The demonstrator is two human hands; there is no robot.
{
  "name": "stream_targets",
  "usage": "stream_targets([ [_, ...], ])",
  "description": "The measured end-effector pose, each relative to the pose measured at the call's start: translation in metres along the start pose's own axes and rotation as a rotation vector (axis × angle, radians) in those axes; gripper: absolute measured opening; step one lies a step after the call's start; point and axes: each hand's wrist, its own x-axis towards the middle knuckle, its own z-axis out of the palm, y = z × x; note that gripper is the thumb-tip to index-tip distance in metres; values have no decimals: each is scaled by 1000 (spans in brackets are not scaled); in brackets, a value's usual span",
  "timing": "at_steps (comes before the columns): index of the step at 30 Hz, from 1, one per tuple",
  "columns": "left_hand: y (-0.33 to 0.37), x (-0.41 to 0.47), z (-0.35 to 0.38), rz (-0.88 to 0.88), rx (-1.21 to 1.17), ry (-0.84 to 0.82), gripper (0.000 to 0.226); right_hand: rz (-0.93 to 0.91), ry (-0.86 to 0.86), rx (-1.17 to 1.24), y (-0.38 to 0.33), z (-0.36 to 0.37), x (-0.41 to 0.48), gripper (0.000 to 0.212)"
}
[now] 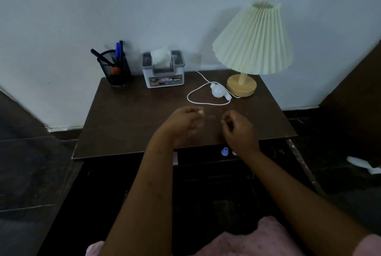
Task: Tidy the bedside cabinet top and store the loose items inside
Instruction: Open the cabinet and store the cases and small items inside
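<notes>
The dark brown bedside cabinet top [127,124] carries a black mesh pen holder [115,69] with pens at the back left. A grey tissue box [164,70] stands beside it, and a pleated cream lamp [254,43] on a wooden base is at the back right. The lamp's white cord and switch [218,91] lie looped in front of the base. My left hand [183,125] and my right hand [240,132] hover side by side over the front middle of the top. Their fingers are loosely curled and I see nothing in them. Below the front edge, a small blue item [224,151] and a pink one [234,152] show in a dark opening.
A pale wall runs behind the cabinet, with dark floor to the left. A dark slanted piece of furniture [354,82] stands to the right. A white object [365,166] lies low at the right edge. My pink clothing [257,241] fills the bottom of the view.
</notes>
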Motion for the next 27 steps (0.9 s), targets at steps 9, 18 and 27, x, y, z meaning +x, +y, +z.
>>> stream_targets([
  [9, -15, 20, 1, -118, -382, 112, 12, 198, -58, -318, 4, 42, 76, 64],
  [18, -25, 32, -5, -165, -473, 174, 18, 162, 24, -289, 6, 54, 84, 41],
  [27, -43, 4, -22, -530, 403, -315, 25, -106, -81, 407, -24, 21, -37, 31],
])
